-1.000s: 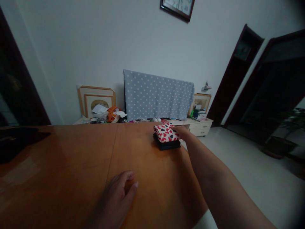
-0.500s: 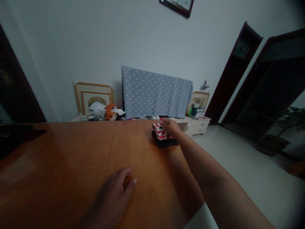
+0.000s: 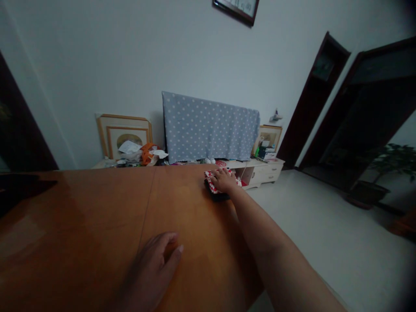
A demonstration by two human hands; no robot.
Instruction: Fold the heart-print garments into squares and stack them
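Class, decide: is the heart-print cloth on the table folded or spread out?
Folded: the heart-print cloth forms a compact pad atop dark fabric.

The room I worked in was dim and the exposure low. A soft glare lay on the left of the wooden tabletop (image 3: 35, 242). My left hand (image 3: 149, 271) appeared underexposed, with no hard shadow. The white wall (image 3: 97, 69) read grey. Wide-lens distortion bent the door frame (image 3: 308, 108), and the picture corners darkened.

A glossy wooden table (image 3: 81, 225) bears folded black cloth (image 3: 216, 196) under heart-print fabric (image 3: 209, 181), and a dark object (image 3: 16, 190) at left.
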